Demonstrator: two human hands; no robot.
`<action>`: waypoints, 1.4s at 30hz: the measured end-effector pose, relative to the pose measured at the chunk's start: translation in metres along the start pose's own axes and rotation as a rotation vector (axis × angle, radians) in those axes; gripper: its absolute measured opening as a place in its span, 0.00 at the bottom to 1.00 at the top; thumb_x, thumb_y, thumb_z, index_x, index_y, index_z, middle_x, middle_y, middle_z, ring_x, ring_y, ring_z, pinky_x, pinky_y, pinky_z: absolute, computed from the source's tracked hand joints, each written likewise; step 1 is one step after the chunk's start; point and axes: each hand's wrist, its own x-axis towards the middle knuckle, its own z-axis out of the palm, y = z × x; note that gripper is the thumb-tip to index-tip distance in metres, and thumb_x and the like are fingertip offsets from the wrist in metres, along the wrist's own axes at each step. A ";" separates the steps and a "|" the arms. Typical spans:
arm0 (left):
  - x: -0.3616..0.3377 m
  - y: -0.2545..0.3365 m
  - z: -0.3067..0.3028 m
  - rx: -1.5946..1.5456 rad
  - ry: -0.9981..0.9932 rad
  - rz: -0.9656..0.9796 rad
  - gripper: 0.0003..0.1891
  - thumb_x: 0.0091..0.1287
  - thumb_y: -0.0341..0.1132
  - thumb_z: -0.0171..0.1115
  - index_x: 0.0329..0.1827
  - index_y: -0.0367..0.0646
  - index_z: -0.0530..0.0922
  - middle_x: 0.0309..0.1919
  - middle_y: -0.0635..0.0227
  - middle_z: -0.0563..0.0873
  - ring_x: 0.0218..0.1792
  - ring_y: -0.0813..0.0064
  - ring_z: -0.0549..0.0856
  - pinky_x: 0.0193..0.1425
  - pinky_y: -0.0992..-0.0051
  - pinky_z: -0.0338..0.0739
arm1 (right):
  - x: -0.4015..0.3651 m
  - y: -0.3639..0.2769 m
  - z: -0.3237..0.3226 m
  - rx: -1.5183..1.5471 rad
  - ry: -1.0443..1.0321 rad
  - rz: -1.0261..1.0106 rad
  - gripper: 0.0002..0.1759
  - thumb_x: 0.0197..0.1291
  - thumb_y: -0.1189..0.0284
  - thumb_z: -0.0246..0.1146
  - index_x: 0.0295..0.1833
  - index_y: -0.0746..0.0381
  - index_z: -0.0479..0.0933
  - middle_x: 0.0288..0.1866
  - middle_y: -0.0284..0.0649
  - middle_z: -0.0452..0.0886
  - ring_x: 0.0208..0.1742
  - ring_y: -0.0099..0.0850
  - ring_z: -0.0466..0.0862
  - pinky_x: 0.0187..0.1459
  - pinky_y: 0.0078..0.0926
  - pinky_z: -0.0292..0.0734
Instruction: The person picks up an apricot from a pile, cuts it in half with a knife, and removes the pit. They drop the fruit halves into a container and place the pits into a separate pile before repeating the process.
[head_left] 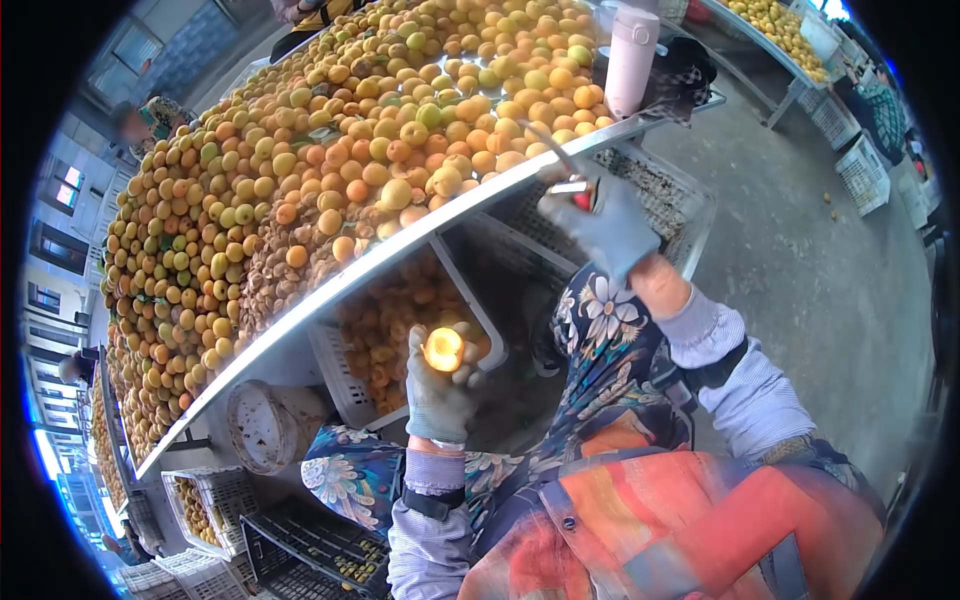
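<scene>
Your left hand, in a grey glove, is raised in front of your lap with its fingers curled round an apricot half. The cut face is turned up toward the camera, and the fruit sits at the fingertips just over the white crate under the table. Your right hand, also gloved, is closed around a small knife. The blade points up and away, close to the metal table rim. The table is heaped with whole apricots, orange, yellow and some green. The white crate holds cut fruit, and a grey crate sits behind your right hand. A pink tumbler stands at the far end of the table; nothing readable on it at this size. A round bucket sits left of your knee.
</scene>
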 end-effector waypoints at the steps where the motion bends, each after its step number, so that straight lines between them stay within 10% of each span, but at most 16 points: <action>1: 0.001 0.000 0.000 -0.001 -0.003 0.000 0.28 0.72 0.59 0.42 0.46 0.41 0.77 0.21 0.69 0.77 0.13 0.82 0.65 0.21 0.81 0.62 | -0.002 0.015 0.010 0.160 -0.079 -0.079 0.16 0.59 0.74 0.66 0.54 0.62 0.78 0.44 0.31 0.81 0.44 0.18 0.78 0.48 0.19 0.75; 6: 0.000 -0.005 -0.007 -0.056 -0.065 -0.022 0.24 0.71 0.57 0.47 0.43 0.42 0.76 0.25 0.68 0.79 0.16 0.82 0.69 0.21 0.82 0.63 | -0.049 0.018 0.056 0.231 -0.577 -0.160 0.16 0.57 0.68 0.68 0.50 0.60 0.80 0.42 0.38 0.81 0.45 0.29 0.81 0.47 0.24 0.75; 15: -0.001 -0.009 -0.015 0.075 -0.011 -0.020 0.22 0.71 0.57 0.48 0.37 0.47 0.76 0.23 0.74 0.79 0.15 0.84 0.70 0.17 0.84 0.62 | -0.062 0.040 0.076 -0.104 -0.648 -0.392 0.13 0.58 0.65 0.64 0.47 0.57 0.79 0.36 0.42 0.78 0.37 0.41 0.80 0.40 0.32 0.74; 27: -0.014 0.002 -0.006 0.233 0.019 0.130 0.23 0.71 0.59 0.47 0.35 0.47 0.77 0.22 0.74 0.80 0.12 0.85 0.66 0.15 0.86 0.59 | -0.070 0.042 0.105 -0.043 -0.401 -0.518 0.09 0.58 0.70 0.63 0.43 0.60 0.78 0.37 0.44 0.79 0.38 0.45 0.81 0.40 0.34 0.76; 30: -0.030 0.002 0.014 0.397 0.045 0.302 0.24 0.72 0.58 0.46 0.37 0.46 0.78 0.22 0.72 0.80 0.12 0.85 0.66 0.15 0.85 0.60 | -0.064 0.034 0.099 -0.005 -0.312 -0.489 0.07 0.58 0.72 0.63 0.42 0.62 0.77 0.36 0.42 0.79 0.37 0.38 0.82 0.41 0.34 0.77; 32: -0.031 0.002 0.019 0.396 -0.051 0.193 0.26 0.72 0.59 0.45 0.38 0.43 0.78 0.21 0.70 0.80 0.12 0.84 0.66 0.14 0.85 0.60 | -0.046 0.021 0.086 0.288 -0.247 -0.125 0.06 0.59 0.74 0.63 0.40 0.64 0.78 0.35 0.35 0.79 0.36 0.26 0.80 0.41 0.29 0.77; 34: -0.020 0.008 0.005 0.390 -0.064 0.190 0.27 0.72 0.59 0.46 0.37 0.42 0.78 0.21 0.69 0.80 0.13 0.84 0.69 0.14 0.85 0.60 | -0.019 0.015 0.058 0.101 -0.163 -0.497 0.07 0.61 0.73 0.64 0.41 0.65 0.79 0.34 0.32 0.79 0.37 0.18 0.76 0.40 0.22 0.76; 36: -0.005 0.013 -0.008 0.340 0.094 0.168 0.26 0.72 0.58 0.48 0.37 0.41 0.78 0.21 0.69 0.80 0.14 0.83 0.71 0.15 0.86 0.62 | -0.010 -0.003 0.028 0.210 -0.106 -0.128 0.08 0.62 0.71 0.64 0.43 0.64 0.79 0.35 0.32 0.80 0.38 0.18 0.77 0.42 0.17 0.74; 42: 0.070 0.013 -0.124 0.916 0.092 0.647 0.18 0.71 0.48 0.55 0.41 0.40 0.79 0.31 0.65 0.84 0.27 0.75 0.82 0.25 0.79 0.74 | 0.045 0.049 -0.041 0.054 0.196 -0.226 0.16 0.58 0.66 0.68 0.48 0.64 0.79 0.34 0.38 0.83 0.34 0.22 0.80 0.38 0.19 0.76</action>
